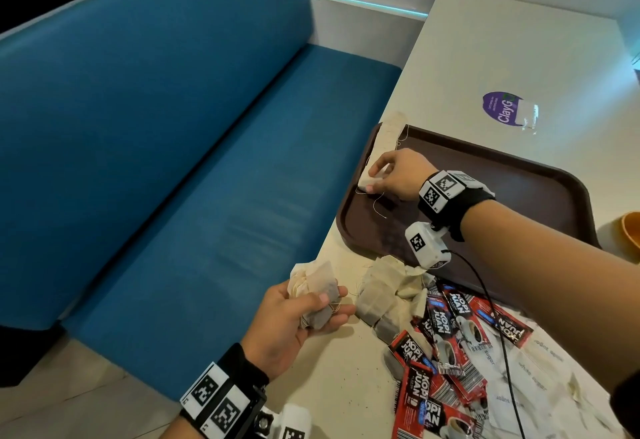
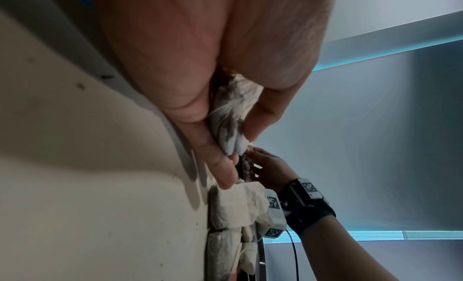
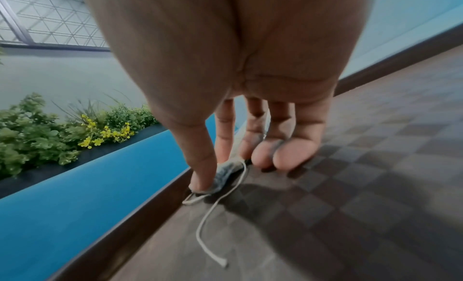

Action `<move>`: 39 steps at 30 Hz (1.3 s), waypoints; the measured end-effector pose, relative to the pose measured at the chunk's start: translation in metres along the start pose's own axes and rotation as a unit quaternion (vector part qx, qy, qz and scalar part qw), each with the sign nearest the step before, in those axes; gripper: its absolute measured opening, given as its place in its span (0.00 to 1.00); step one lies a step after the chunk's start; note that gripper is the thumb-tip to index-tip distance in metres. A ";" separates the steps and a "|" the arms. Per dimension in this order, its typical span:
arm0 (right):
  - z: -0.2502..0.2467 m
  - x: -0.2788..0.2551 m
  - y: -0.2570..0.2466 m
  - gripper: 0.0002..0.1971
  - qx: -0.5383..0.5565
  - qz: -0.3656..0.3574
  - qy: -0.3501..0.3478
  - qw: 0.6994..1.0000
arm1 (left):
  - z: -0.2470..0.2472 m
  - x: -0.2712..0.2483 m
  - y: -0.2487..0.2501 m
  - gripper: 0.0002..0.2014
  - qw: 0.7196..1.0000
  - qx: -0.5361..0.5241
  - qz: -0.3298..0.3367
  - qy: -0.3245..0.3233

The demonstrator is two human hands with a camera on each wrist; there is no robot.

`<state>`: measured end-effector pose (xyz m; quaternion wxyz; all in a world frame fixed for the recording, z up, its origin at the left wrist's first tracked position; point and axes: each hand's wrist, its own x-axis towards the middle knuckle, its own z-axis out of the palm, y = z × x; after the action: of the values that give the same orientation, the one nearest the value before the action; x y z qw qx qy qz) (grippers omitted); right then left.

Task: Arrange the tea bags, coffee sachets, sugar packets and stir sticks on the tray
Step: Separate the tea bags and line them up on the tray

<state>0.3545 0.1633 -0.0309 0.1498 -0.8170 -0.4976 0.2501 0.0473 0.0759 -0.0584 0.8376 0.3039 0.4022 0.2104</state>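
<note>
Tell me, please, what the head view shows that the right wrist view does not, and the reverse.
Only the head view shows the left hand gripping a bunch of beige paper tea bags, the loose tea bag pile, the red and black coffee sachets, the white sugar packets and a row of tea bags along the tray's far left rim.

Only the right wrist view shows green plants with yellow flowers behind the seat.

Both show the right hand pinching a tea bag against the brown plastic tray, its white string trailing, beside the blue bench.
</note>
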 end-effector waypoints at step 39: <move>0.011 -0.177 -0.028 0.05 0.296 -0.002 0.043 0.954 | -0.005 -0.005 -0.002 0.30 0.998 0.029 0.009 -0.060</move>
<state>0.2610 0.0191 0.0193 0.4069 -0.7448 -0.3959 0.3508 0.0401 0.0727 -0.0598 0.8491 0.3440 0.3542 0.1878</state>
